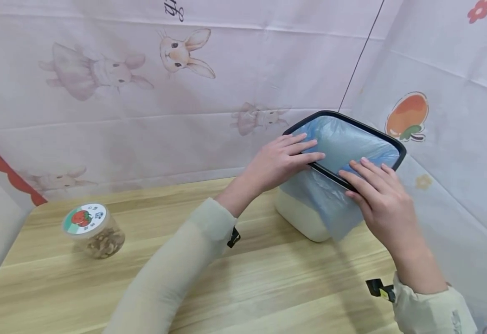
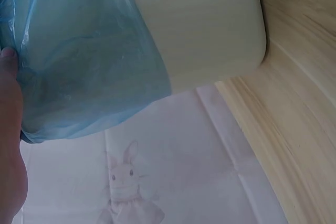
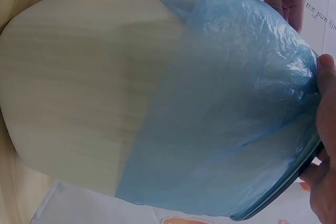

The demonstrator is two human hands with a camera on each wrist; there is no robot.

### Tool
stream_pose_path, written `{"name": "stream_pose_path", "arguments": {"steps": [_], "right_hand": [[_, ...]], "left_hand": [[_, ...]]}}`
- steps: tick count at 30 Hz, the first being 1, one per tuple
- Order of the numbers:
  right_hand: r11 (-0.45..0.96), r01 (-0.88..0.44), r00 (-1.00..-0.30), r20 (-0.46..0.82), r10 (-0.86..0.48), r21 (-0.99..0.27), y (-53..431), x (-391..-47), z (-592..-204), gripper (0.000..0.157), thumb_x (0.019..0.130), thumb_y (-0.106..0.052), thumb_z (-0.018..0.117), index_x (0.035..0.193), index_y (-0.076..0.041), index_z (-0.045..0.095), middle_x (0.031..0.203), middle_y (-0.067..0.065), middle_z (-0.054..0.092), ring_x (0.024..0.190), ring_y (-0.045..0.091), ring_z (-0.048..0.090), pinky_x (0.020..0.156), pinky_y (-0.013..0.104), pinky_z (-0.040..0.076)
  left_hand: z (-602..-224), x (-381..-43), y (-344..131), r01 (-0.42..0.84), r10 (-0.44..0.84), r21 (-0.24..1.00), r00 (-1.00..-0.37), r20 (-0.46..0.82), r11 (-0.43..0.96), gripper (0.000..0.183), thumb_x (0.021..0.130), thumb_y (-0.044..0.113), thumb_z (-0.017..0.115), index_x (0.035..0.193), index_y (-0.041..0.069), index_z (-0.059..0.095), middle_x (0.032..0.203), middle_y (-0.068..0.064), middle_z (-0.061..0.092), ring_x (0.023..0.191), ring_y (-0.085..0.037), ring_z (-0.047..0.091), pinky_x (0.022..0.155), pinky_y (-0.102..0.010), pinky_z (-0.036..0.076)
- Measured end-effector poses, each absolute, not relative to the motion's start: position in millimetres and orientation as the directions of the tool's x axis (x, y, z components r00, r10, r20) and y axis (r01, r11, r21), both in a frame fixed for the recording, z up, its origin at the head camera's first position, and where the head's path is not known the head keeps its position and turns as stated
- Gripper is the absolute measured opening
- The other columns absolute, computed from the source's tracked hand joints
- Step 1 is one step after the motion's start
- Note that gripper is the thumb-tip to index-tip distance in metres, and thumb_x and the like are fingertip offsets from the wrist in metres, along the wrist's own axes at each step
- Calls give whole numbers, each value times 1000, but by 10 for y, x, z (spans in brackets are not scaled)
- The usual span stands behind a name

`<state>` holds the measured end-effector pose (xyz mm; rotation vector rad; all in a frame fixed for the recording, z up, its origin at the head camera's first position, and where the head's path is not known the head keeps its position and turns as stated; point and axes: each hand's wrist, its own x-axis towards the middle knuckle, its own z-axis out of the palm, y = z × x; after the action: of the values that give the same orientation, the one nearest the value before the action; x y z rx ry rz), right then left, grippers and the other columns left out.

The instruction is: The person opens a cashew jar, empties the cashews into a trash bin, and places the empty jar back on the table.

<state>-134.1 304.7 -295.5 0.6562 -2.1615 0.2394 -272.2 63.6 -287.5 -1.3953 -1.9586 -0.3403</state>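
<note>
A cream trash bin (image 1: 302, 215) stands on the wooden table, lined with a translucent blue trash bag (image 1: 343, 134). The bag folds over the bin's black rim (image 1: 362, 124) and hangs down outside, loose at the front corner. My left hand (image 1: 283, 160) grips the rim's left front part, fingers over the edge and thumb outside, mostly hidden in the head view. At the right front, my right hand (image 1: 383, 199) holds the rim, fingers reaching inside. The right wrist view shows its thumb (image 3: 325, 66) against the bag's outer side. The bin's wall (image 3: 79, 93) shows below the bag.
A clear jar (image 1: 99, 236) with a white-and-green lid and brown contents stands on the table (image 1: 227, 297) at the left. Printed cloth (image 1: 235, 60) covers the walls behind and to the right, close to the bin.
</note>
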Motion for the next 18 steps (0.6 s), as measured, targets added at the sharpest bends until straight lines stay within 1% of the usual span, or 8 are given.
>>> {"name": "stream_pose_path", "arguments": {"steps": [5, 9, 13, 18], "right_hand": [[836, -546, -498, 780, -379, 57, 2998, -1364, -2949, 44, 102, -44, 49, 128, -14, 70, 132, 14, 65, 132, 35, 53, 115, 57, 30], [822, -566, -471, 796, -382, 59, 2939, -1383, -2961, 44, 102, -44, 50, 125, -13, 71, 131, 14, 66, 130, 37, 54, 115, 57, 31], [808, -586, -446, 808, -384, 60, 2874, -1406, -2979, 43, 101, -43, 52, 123, -11, 72, 129, 14, 67, 128, 38, 56, 115, 57, 31], [796, -602, -435, 808, -396, 66, 2812, -1437, -2980, 43, 101, -42, 52, 125, -11, 71, 130, 14, 66, 128, 39, 56, 115, 57, 31]], "left_hand": [[-2884, -2707, 564, 907, 696, -178, -155, 701, 381, 34, 97, 31, 65, 132, 31, 66, 136, 0, 64, 132, -23, 55, 113, -35, 39], [-2899, -2689, 495, 916, 675, -166, -139, 725, 366, 34, 96, 29, 68, 130, 29, 68, 132, -1, 67, 129, -25, 58, 111, -37, 41], [-2919, -2683, 428, 924, 662, -154, -127, 739, 350, 33, 95, 27, 69, 128, 27, 69, 129, -3, 68, 127, -28, 59, 110, -38, 42], [-2927, -2678, 340, 923, 660, -160, -123, 741, 351, 32, 96, 27, 68, 128, 26, 69, 128, -4, 68, 126, -28, 60, 110, -38, 43]]}}
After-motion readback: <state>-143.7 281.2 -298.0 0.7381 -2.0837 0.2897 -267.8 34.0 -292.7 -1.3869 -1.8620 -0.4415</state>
